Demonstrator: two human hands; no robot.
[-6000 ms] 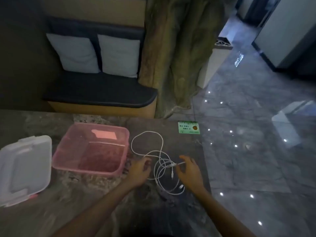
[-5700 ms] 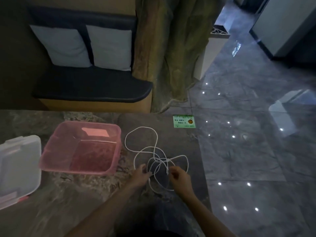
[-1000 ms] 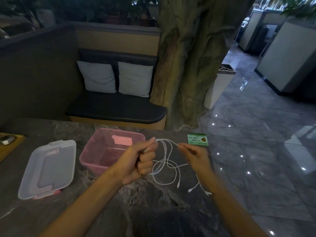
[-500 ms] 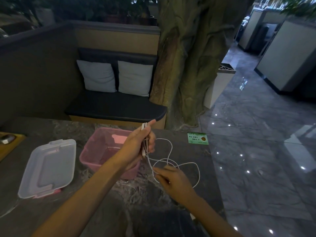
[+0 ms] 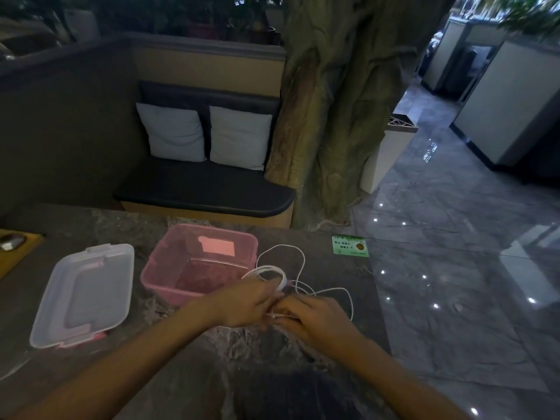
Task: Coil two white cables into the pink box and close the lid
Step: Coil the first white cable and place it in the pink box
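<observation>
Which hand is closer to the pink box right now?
Left. The left hand sits just beside the pink box by its near right corner; the right hand is farther right, beyond the left.

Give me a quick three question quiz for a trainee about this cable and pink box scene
1. True or false: the pink box holds a coiled cable.
2. Where does the clear lid lie? A) on the box B) on the table, left of the box C) on the bench
3. What do the left hand and right hand work on?

Key: 1 false, it holds no cable; 2 B; 3 the white cables, beside the box.
</observation>
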